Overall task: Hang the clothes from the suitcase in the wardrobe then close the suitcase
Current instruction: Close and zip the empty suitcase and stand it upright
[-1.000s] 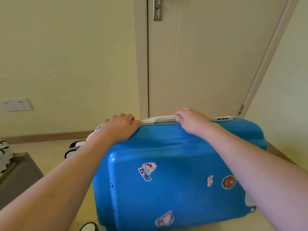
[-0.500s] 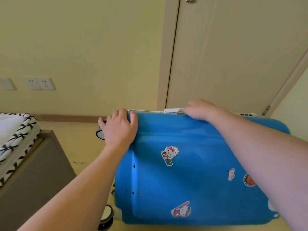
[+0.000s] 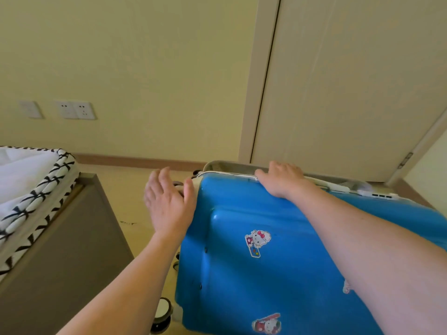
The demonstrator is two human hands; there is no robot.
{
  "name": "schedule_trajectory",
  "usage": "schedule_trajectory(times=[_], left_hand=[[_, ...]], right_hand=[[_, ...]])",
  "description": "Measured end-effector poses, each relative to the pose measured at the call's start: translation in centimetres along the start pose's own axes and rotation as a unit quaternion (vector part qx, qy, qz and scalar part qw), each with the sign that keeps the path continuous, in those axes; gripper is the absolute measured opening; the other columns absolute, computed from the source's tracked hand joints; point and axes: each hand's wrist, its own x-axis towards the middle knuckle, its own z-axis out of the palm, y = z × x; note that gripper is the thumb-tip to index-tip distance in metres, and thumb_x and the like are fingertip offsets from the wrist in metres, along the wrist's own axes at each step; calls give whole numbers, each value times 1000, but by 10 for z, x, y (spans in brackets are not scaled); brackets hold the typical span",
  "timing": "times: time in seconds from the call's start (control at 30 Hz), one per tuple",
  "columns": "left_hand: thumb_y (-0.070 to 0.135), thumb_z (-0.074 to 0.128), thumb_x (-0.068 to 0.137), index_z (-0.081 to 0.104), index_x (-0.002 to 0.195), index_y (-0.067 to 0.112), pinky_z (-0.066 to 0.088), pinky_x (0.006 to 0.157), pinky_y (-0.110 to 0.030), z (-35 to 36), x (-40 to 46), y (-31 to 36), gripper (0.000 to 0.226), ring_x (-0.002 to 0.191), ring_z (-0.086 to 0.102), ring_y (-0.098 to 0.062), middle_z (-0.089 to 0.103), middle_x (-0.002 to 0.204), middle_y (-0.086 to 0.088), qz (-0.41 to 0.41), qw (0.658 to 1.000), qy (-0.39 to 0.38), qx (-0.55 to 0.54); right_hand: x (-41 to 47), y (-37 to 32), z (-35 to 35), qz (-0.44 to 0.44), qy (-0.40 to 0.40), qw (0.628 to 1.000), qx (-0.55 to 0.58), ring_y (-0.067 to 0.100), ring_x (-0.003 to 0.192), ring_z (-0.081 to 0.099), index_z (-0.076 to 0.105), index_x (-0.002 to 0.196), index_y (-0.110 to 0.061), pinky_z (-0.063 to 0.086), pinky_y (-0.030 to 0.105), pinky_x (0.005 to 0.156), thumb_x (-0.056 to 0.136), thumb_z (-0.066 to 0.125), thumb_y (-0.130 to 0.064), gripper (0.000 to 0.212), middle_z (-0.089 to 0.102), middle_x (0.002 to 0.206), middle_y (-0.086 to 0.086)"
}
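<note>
A blue hard-shell suitcase [image 3: 278,257] with cartoon stickers lies on the floor, its lid slightly raised at the far edge so a thin gap shows. My right hand [image 3: 281,180] grips that far white rim of the lid, fingers curled over it. My left hand [image 3: 167,201] hovers with fingers spread just off the suitcase's left corner, thumb near the shell and holding nothing. No clothes are visible.
A bed [image 3: 31,189] with a white and black-patterned cover on a grey-brown frame stands at the left. A closed pale door [image 3: 338,81] rises behind the suitcase. Wall sockets [image 3: 75,110] sit on the yellow wall. A suitcase wheel [image 3: 162,313] shows at the bottom.
My left hand has lifted off the suitcase's left corner and spread its fingers. The lid's far edge has risen a little under my right hand. The view shifted left.
</note>
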Motion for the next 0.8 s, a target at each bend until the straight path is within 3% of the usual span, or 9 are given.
schedule_trajectory(times=[0.1,0.17,0.23,0.3,0.37,0.47,0.8], left_hand=[[63,49,88,31,132,20,40,93,-38,1,-17,-15,64,122,40,-24,33,135,-5,-139,975,-33,-171],[65,58,83,30,126,24,46,84,-36,3,-16,-24,66,107,53,-18,45,121,-1,-238,909,-113,-322],[69,65,76,28,130,25,50,93,-41,9,-11,-42,79,110,56,-18,49,122,2,-273,856,-203,-389],[78,66,66,33,140,24,44,104,-43,18,-7,-59,97,121,52,-19,50,132,7,-266,816,-331,-392],[85,60,64,41,143,32,35,112,-45,27,-7,-70,97,128,49,-17,54,137,11,-241,770,-448,-386],[86,51,69,48,138,38,34,112,-43,34,6,-57,84,126,53,-12,60,133,13,-190,757,-495,-382],[75,49,81,63,122,27,50,96,-43,41,47,17,65,106,68,-22,71,115,-2,-179,760,-428,-454]], right_hand=[[8,-1,15,18,-23,1000,7,34,112,52,52,122,-10,36,42,85,92,25,-58,63,59,124,16],[14,-3,15,10,-24,1000,3,34,111,53,52,120,-10,36,42,85,93,26,-57,61,60,124,16],[21,-6,13,4,-23,1000,5,34,112,53,53,119,-10,35,41,84,95,27,-55,57,59,123,15],[27,-5,9,4,-26,1000,0,33,112,53,54,117,-10,34,39,81,95,29,-53,54,59,124,15],[32,-1,7,6,-31,1000,-4,33,113,53,55,117,-10,33,38,80,96,29,-52,53,59,125,15],[42,8,-3,22,-41,999,-2,34,114,52,53,120,-10,34,39,81,94,33,-53,54,57,128,16],[80,26,-47,50,0,996,69,34,116,51,53,122,-12,41,40,92,91,38,-50,51,55,130,15]])
